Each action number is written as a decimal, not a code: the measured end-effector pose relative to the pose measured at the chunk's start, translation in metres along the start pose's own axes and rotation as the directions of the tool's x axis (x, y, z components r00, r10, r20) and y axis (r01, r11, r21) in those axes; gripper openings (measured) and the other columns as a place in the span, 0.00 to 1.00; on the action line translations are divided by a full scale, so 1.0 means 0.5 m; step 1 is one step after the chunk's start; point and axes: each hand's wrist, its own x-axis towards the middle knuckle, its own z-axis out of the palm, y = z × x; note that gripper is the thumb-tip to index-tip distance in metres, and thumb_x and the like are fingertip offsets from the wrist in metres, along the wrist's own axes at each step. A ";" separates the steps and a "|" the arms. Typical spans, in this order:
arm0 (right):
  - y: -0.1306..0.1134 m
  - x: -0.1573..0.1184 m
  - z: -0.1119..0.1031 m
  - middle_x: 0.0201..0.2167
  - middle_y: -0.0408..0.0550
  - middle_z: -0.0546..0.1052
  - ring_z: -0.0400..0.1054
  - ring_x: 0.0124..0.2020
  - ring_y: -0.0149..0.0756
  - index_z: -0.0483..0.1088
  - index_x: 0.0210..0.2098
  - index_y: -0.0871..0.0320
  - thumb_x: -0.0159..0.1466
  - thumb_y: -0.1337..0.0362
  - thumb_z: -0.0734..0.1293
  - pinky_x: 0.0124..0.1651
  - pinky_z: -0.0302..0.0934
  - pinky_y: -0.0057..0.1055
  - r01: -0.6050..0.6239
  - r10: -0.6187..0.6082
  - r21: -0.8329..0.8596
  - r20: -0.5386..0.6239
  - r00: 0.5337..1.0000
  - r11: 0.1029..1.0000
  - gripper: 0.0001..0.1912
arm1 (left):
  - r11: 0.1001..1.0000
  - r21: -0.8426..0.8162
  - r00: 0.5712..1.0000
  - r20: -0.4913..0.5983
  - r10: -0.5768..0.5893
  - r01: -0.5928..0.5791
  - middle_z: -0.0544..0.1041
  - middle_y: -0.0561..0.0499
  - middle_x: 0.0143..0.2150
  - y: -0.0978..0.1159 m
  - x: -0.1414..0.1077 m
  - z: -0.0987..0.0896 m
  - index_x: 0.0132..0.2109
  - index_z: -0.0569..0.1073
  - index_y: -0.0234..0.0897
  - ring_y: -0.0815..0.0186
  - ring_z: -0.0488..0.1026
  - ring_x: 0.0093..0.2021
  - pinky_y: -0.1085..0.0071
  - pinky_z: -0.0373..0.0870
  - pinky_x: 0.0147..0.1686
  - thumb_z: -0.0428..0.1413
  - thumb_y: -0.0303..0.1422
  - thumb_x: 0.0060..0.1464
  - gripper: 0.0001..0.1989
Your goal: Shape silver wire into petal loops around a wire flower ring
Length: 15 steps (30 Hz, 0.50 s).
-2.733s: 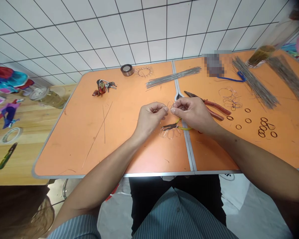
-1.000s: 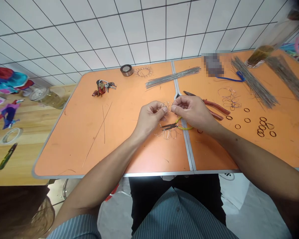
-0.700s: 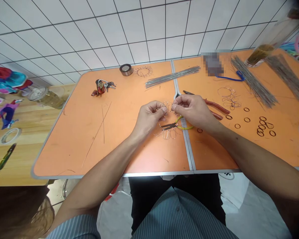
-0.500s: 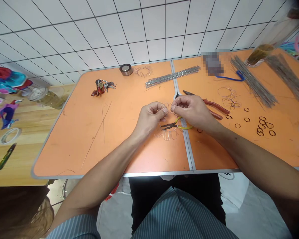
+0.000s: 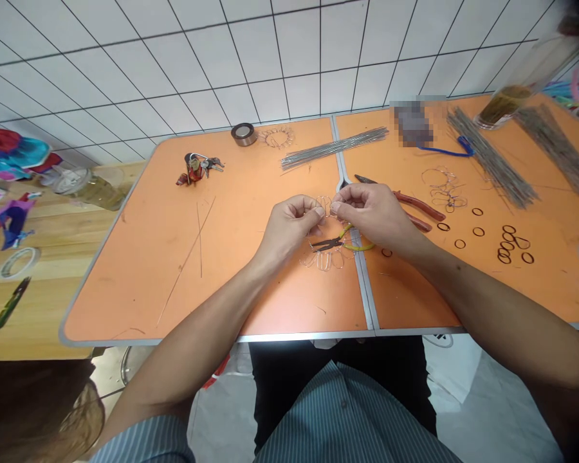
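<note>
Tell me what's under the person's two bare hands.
Under the left hand and right hand: looped silver wire and yellow-handled black pliers on orange tabletop; fingers hide the wire's middle.

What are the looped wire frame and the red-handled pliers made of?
The looped wire frame looks like thin bare metal wire, probably steel, with a bright silvery sheen; any plating can't be told. The red-handled pliers seem to have dark steel jaws and smooth, glossy red plastic grips.
</note>
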 end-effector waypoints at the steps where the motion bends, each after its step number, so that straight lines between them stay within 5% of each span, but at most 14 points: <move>1: 0.000 0.000 0.000 0.29 0.45 0.80 0.71 0.32 0.36 0.78 0.32 0.57 0.62 0.63 0.72 0.35 0.62 0.33 -0.007 0.007 0.000 0.003 1.000 1.000 0.04 | 1.000 -0.001 1.000 0.005 -0.012 0.012 0.81 0.52 0.30 0.003 -0.001 -0.001 0.33 0.78 0.37 0.69 0.75 0.27 0.72 0.74 0.32 0.66 0.34 0.56 0.07; 15: 0.002 0.001 -0.004 0.29 0.45 0.80 0.74 0.31 0.36 0.78 0.34 0.56 0.64 0.65 0.73 0.34 0.67 0.32 -0.049 0.046 0.056 0.049 0.998 0.997 0.02 | 0.995 -0.010 0.994 0.044 -0.096 0.096 0.82 0.51 0.30 0.006 0.004 -0.009 0.35 0.78 0.35 0.70 0.76 0.25 0.74 0.73 0.29 0.65 0.31 0.61 0.06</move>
